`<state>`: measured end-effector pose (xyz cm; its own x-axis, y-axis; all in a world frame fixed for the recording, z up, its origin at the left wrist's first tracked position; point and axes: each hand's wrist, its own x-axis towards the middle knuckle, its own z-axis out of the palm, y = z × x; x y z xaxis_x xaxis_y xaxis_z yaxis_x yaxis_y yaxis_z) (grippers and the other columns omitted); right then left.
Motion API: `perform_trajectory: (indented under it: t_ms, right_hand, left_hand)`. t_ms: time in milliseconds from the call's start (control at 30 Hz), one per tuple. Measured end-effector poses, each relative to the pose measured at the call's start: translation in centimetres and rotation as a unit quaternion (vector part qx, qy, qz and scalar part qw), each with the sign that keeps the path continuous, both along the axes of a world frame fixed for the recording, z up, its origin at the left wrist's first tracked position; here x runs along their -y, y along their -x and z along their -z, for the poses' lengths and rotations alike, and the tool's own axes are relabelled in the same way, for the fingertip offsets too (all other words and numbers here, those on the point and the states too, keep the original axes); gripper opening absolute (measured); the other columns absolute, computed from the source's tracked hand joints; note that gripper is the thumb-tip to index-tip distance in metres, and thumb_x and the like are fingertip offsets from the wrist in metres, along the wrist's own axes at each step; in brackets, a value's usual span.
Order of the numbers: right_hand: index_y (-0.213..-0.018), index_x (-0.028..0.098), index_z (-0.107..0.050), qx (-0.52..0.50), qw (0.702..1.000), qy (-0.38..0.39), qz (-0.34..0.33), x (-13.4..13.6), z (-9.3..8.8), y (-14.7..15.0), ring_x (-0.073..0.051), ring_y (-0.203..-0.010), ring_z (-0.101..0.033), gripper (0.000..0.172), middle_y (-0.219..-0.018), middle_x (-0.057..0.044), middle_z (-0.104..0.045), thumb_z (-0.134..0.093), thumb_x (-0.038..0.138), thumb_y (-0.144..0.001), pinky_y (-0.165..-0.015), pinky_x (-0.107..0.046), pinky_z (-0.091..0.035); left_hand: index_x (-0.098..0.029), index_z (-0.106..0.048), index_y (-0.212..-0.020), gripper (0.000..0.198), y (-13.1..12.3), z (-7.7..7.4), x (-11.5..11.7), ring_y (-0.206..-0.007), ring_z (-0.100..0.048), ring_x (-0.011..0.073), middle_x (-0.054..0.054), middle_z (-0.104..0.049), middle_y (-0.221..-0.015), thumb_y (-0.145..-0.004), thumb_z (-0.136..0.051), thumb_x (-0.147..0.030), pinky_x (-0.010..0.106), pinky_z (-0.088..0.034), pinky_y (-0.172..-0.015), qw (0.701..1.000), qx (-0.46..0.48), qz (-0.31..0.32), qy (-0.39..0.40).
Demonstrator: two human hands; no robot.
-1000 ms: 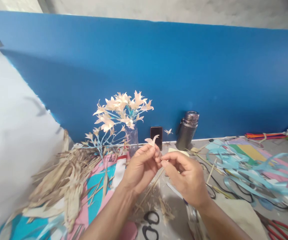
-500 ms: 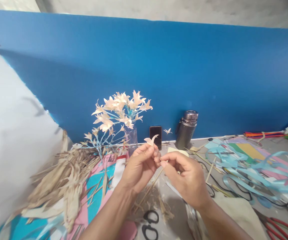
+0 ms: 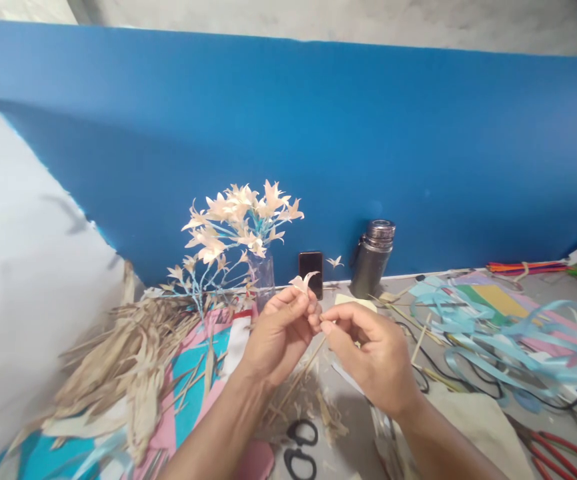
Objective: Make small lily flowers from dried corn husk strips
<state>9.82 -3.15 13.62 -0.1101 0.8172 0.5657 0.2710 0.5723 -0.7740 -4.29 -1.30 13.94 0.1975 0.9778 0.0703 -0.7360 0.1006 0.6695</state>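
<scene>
At far left a white panel slants beside the worktop, where a heap of dried husks lies partly over pink and turquoise sheets. Behind the sheets, a small spray of pale flowers stands on light blue stems, and next to it a fuller bunch of pale flowers rises from a clear vase before the blue partition. Right of the vase, the left hand holds a single cream flower upright between thumb and fingers, petals spreading above the fingertips and overlapping the dark phone at the back. Below, black scissor handles lie near husk scraps. The right hand has its thumb and forefinger narrowly together, just beside the left fingertips; whether something thin is between them, I cannot tell. A dark flask stands beyond it, near the partition. Farther right, loops of light blue ribbon spread over coloured sheets, and red-handled pliers lie at the near right corner
</scene>
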Motion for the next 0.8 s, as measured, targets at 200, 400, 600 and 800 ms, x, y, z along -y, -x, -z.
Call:
perform_trajectory:
  t_ms: [200, 400, 600, 800]
  right_hand:
    - [-0.081, 0.019, -0.070, -0.002, 1.000, 0.001, 0.004, -0.1, 0.1, 0.1, -0.010, -0.050, -0.055, 0.011, -0.066, 0.001, -0.069, -0.060, 0.020, -0.085, -0.047, -0.018, -0.045]
    - [-0.080, 0.019, -0.069, -0.016, 0.999, -0.010, 0.030, -0.3, 0.8, 0.6, -0.011, -0.055, -0.059, 0.011, -0.069, 0.000, -0.070, -0.060, 0.021, -0.086, -0.053, -0.020, -0.048]
    - [-0.080, 0.018, -0.068, -0.024, 0.999, -0.015, 0.039, -0.5, 1.5, 1.2, -0.012, -0.057, -0.059, 0.013, -0.069, 0.000, -0.068, -0.059, 0.024, -0.088, -0.055, -0.021, -0.048]
    - [-0.080, 0.018, -0.068, -0.023, 0.999, -0.014, 0.032, -0.4, 1.3, 1.0, -0.011, -0.056, -0.059, 0.012, -0.068, 0.000, -0.068, -0.060, 0.022, -0.088, -0.054, -0.020, -0.048]
  left_hand:
    - [-0.011, -0.065, -0.075, 0.020, -0.2, 0.1, 0.0, -0.058, -0.050, 0.0062, -0.001, -0.055, -0.068, -0.071, -0.083, -0.019, 0.018, -0.046, -0.060, 1.000, 0.005, -0.004, 0.003]
    - [-0.012, -0.065, -0.074, 0.018, -0.9, 0.6, 0.0, -0.062, -0.050, 0.0073, -0.001, -0.056, -0.069, -0.070, -0.082, -0.016, 0.018, -0.046, -0.062, 0.999, 0.033, -0.040, 0.012]
    - [-0.012, -0.066, -0.075, 0.017, -1.2, 0.9, -0.1, -0.063, -0.051, 0.0068, 0.000, -0.058, -0.072, -0.070, -0.081, -0.016, 0.017, -0.046, -0.063, 0.996, 0.042, -0.070, 0.027]
    - [-0.013, -0.065, -0.072, 0.012, -0.9, 0.2, 0.2, -0.065, -0.053, 0.0092, 0.001, -0.057, -0.073, -0.066, -0.076, -0.014, 0.019, -0.046, -0.062, 0.997, 0.043, -0.060, 0.012]
